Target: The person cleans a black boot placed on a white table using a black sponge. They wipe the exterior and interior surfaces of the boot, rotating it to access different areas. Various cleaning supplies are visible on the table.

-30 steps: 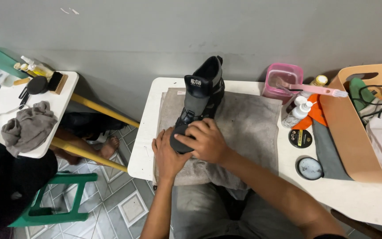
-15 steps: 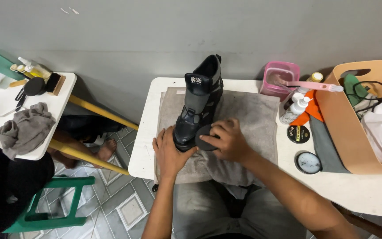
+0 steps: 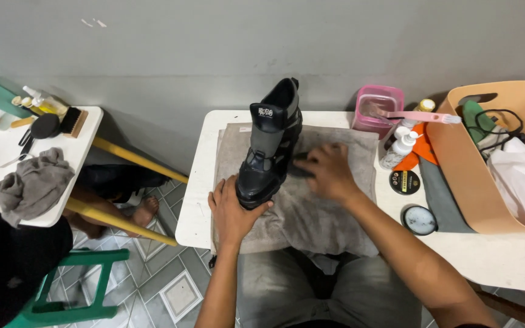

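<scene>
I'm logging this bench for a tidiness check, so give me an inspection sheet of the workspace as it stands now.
Surface: white table covered by a grey towel.
Job's things: black and grey high-top shoe lying on the towel, toe toward the person.
Clutter: pink plastic tub, pink-handled brush across it, white spray bottle, two round tins, tan basket.
Grippers: left hand cups the shoe's toe; right hand presses beside the shoe, whatever it holds is hidden.
Cables: black cord in the basket.
Surroundings: grey wall, tiled floor, second white table with a grey rag, green stool, another person at left.
</scene>
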